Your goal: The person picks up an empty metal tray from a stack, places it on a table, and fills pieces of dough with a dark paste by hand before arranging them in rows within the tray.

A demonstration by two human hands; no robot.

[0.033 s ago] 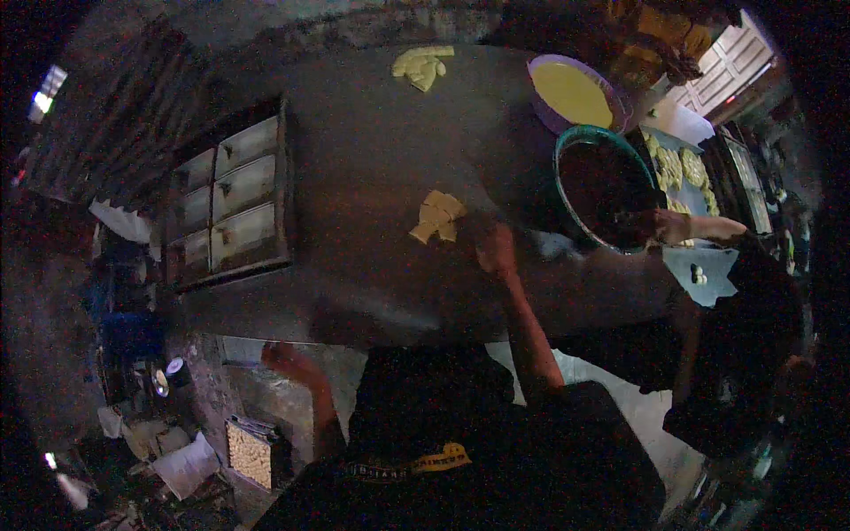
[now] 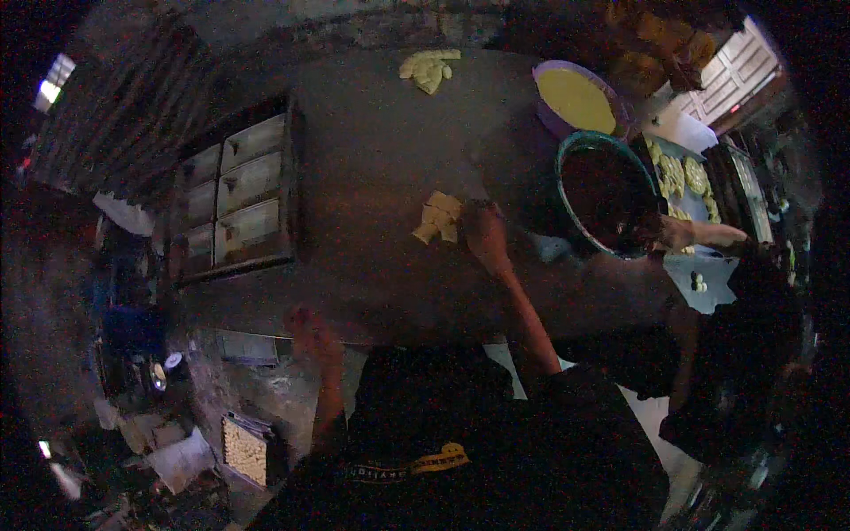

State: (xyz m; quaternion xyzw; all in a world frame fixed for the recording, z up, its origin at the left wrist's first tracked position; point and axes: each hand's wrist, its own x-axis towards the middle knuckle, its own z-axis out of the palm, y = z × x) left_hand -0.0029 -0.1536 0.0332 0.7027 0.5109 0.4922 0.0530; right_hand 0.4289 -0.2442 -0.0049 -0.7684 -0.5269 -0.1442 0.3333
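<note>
Several flat tan pieces of what looks like dough (image 2: 439, 217) lie overlapping in a small pile on the dark table (image 2: 372, 159). Just right of the pile, its fingers close to the pieces, is my right hand (image 2: 485, 237); dimness hides how the fingers are set and whether they hold anything. My left hand (image 2: 312, 329) is over the near table edge, apart from the dough, its fingers smeared by motion. A second heap of paler dough strips (image 2: 429, 69) rests at the far side.
At right are a green-rimmed basin (image 2: 563, 181) with dark contents, a purple bowl (image 2: 625, 108) of yellow mixture and a tray of shaped dough (image 2: 686, 173). A co-worker's hand (image 2: 675, 233) reaches the basin's edge. A dark frame with pale compartments (image 2: 252, 186) lies left.
My left hand has risen and moved right, from below the table edge to over it. My right hand has shifted slightly left and up, nearer the tan pile.
</note>
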